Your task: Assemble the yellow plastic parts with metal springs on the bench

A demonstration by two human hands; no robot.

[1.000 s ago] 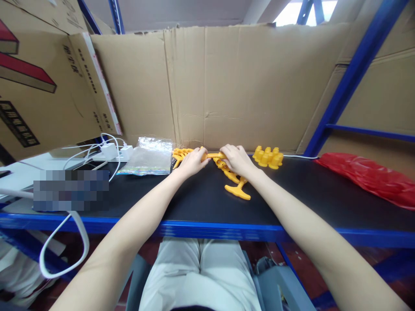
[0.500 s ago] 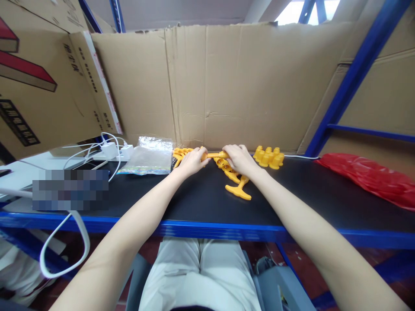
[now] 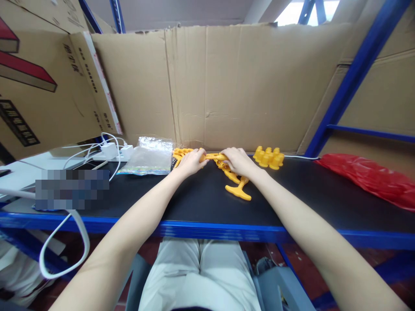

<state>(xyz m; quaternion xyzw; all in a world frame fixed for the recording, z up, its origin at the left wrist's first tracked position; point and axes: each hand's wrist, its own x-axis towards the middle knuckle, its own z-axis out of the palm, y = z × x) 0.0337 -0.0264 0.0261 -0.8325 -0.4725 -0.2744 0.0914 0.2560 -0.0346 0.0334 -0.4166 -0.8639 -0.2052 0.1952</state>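
Between my two hands lies a yellow plastic piece, held level just above the black tabletop. My left hand is closed on its left end, and my right hand is closed round its right end, hiding that part. Below my right hand, several yellow T-shaped handles lie in a row, the nearest one in full view. More yellow pieces are piled behind my left hand, partly covered by it. Several yellow cup-shaped parts stand grouped to the right of my right hand.
A clear plastic bag lies left of my left hand. White chargers and cables crowd the far left, near a blurred patch. A red plastic bag rests at the right. A cardboard wall closes off the back.
My right hand has shifted slightly left, closer to my left hand, and the held yellow piece sits a little differently between them. The other things look the same.
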